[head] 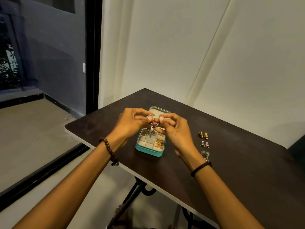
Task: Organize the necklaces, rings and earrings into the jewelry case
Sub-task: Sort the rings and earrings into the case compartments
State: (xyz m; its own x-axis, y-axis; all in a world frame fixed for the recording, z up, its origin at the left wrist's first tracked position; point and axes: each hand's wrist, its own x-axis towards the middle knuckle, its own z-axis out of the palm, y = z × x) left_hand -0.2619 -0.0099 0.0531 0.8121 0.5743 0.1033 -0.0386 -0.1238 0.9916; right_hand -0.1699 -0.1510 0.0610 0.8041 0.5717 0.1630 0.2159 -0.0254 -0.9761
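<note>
Both hands hang over the open teal case [148,150], which sits near the left end of the dark surface [234,166]. The left hand [132,124] pinches a silver earring [149,116] between thumb and forefinger, and the right hand [175,129] pinches its twin [160,116] the same way. The two earrings meet at the fingertips, and their drops dangle just above the case's far compartments. The lid [159,110] lies open on the far side, partly hidden by the hands. Gold pieces [159,142] fill the case's right-hand compartments; whether they are rings or earrings is unclear.

To the right of the case, three pairs lie in a row on the surface: a yellow pair [203,135] farthest, a triangle pair [205,144] in the middle, and a round silver pair [205,154] nearest, just beside the right wrist.
</note>
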